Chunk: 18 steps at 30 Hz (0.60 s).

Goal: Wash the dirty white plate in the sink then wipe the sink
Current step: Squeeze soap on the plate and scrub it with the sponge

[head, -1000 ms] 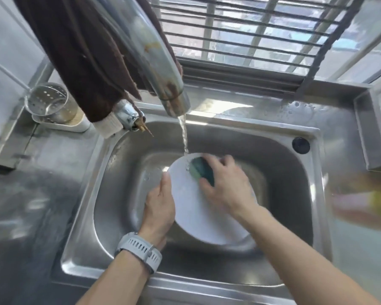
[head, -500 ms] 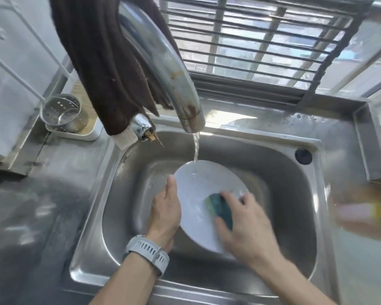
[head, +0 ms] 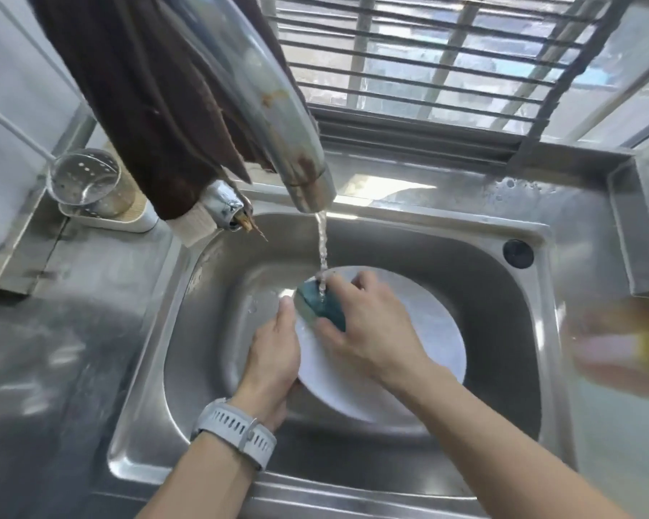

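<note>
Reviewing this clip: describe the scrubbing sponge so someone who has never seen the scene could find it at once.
Start at the steel sink and the white plate held inside it. At the plate's upper left edge, right under the water stream from the faucet, the right hand presses a sponge. It is the only dark teal thing there.

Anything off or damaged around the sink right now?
Yes. The faucet spout has rust-brown patches mid-body and near its tip, which looks like corrosion. A brown cloth is draped over it, hanging above the sink. The plate looks intact.
</note>
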Available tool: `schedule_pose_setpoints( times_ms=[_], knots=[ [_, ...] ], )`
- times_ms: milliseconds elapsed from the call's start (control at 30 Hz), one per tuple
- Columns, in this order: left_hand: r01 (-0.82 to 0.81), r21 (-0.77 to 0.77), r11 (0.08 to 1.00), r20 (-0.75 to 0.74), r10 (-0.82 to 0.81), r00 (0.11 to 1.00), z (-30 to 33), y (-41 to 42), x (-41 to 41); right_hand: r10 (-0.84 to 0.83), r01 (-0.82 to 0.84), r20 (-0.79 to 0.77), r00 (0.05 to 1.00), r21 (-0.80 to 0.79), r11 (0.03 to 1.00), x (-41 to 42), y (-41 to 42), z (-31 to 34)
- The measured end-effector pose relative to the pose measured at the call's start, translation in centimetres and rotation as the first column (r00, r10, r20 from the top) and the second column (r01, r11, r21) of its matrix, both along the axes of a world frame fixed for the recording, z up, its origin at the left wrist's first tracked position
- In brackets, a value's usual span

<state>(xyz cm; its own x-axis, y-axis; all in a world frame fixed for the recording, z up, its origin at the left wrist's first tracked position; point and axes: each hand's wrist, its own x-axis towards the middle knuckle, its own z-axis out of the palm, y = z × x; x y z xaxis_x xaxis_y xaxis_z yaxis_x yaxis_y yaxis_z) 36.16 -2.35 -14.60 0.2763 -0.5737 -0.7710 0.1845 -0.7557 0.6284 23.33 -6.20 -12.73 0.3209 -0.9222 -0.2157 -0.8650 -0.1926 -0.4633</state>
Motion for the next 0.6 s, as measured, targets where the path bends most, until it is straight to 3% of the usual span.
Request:
schedule_pose_setpoints(
  times_ms=[67, 167, 233, 300, 367, 500, 600],
  knots=[
    [-0.022, -0.003, 1.000, -0.007, 0.022, 1.000, 0.1, -0.2, 0.9, -0.109, 0.111, -0.095, 0.989, 0.009, 0.994, -1.2, -2.6, -0.8],
    [0.026, -0.026, 0.999, 0.015, -0.026, 1.000, 0.4, -0.6, 1.5, -0.176, 0.182, -0.211, 0.961, 0.009, 0.983, -4.8, 0.3, 0.3],
    [0.017, -0.046, 0.999, 0.018, -0.016, 1.000, 0.2, -0.5, 1.0, -0.072, 0.078, -0.063, 0.995, 0.087, 0.993, -3.1, 3.7, 2.2],
    [-0.009, -0.066, 0.998, -0.009, 0.009, 1.000, 0.0, -0.2, 0.4, 0.049, -0.051, 0.044, 0.998, 0.048, 0.998, -0.9, 3.2, 1.7],
    [-0.033, -0.073, 0.997, -0.020, 0.031, 0.999, 0.2, -0.1, 0.6, 0.024, -0.024, 0.003, 1.000, 0.016, 1.000, -0.1, 0.3, 0.6],
    [-0.050, -0.096, 0.994, -0.030, 0.047, 0.998, 0.8, -0.4, 1.2, -0.216, 0.211, -0.208, 0.954, -0.046, 0.976, -4.5, -0.1, -0.1],
    [-0.042, -0.121, 0.992, -0.015, 0.040, 0.999, 0.8, -0.3, 0.4, -0.067, 0.069, -0.077, 0.995, 0.022, 0.997, -3.5, 5.8, 1.9]
  ],
)
